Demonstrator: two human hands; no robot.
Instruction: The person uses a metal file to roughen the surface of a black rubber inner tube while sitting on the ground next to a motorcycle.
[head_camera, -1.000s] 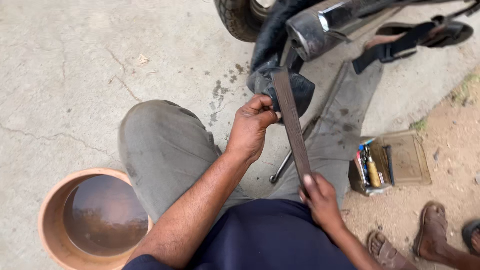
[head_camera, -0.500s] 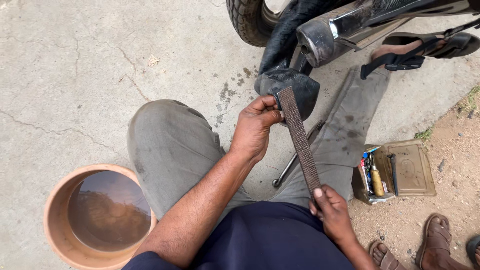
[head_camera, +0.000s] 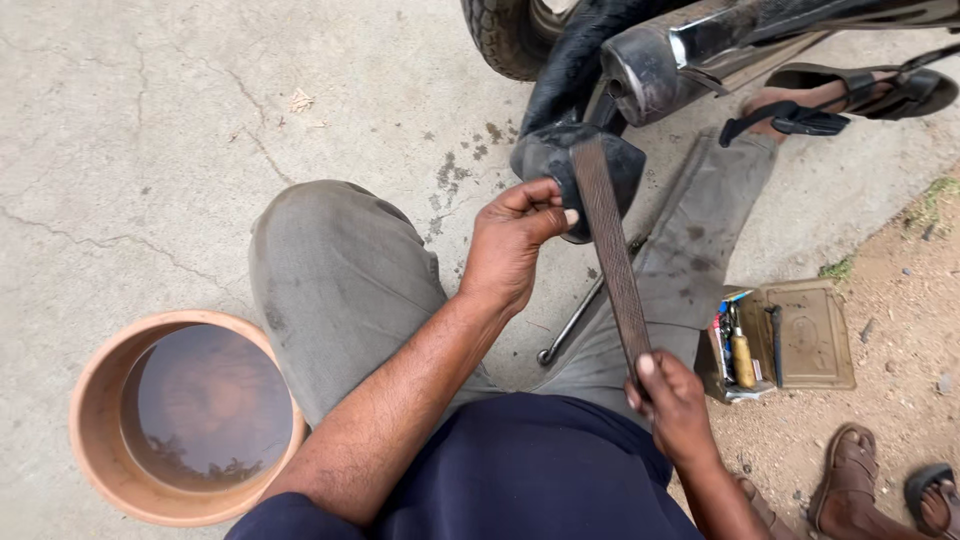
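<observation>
A long flat metal file (head_camera: 610, 258) with a rough dark face runs from my lap up to a fold of black rubber tube (head_camera: 572, 165). My right hand (head_camera: 672, 400) grips the file's near end. Fingers of my left hand (head_camera: 512, 240) pinch the edge of the black rubber, right beside the file's far tip, which rests on the rubber. The tube leads up to a motorbike tyre (head_camera: 510, 35) at the top. I sit on the concrete with both knees in grey trousers spread either side.
A terracotta bowl of water (head_camera: 185, 415) stands at lower left. A small open tin of tools (head_camera: 775, 340) lies on the ground at right. A metal rod (head_camera: 580, 320) lies between my legs. An exhaust pipe (head_camera: 660, 60) and sandalled feet (head_camera: 850, 85) are nearby.
The file has slid forward over the rubber, and my right hand has moved with it. My left hand keeps its pinch on the rubber. The view has shifted slightly.
</observation>
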